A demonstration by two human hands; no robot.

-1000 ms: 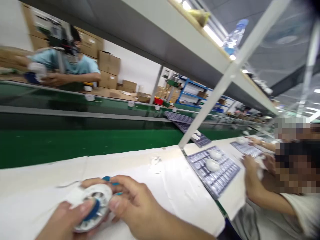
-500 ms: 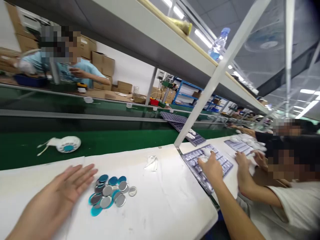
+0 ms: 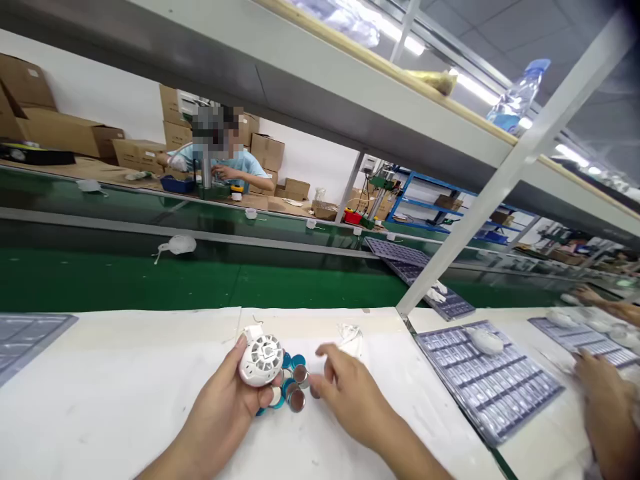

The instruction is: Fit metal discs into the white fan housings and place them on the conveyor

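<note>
My left hand (image 3: 220,407) grips a round white vented plastic housing (image 3: 261,360), its grille facing up. Just beyond that hand lies a heap of round blue-edged metal discs (image 3: 295,377), partly hidden by my fingers. My right hand (image 3: 353,400) hangs open over the white paper-covered bench (image 3: 125,393), its fingertips beside the heap and holding nothing. A small crumpled white scrap (image 3: 350,337) lies just past those fingers.
To the right, a co-worker's hand (image 3: 605,407) works near a grey compartment tray (image 3: 453,390) holding a white housing. Beyond the bench runs a green conveyor belt (image 3: 200,287), carrying a white corded item (image 3: 177,245). Another person sits across it among cardboard boxes.
My left hand, open earlier, now grips a white housing. My right hand has moved from the tray to the discs. The finished blue-centred unit has left my hands and lies on the belt.
</note>
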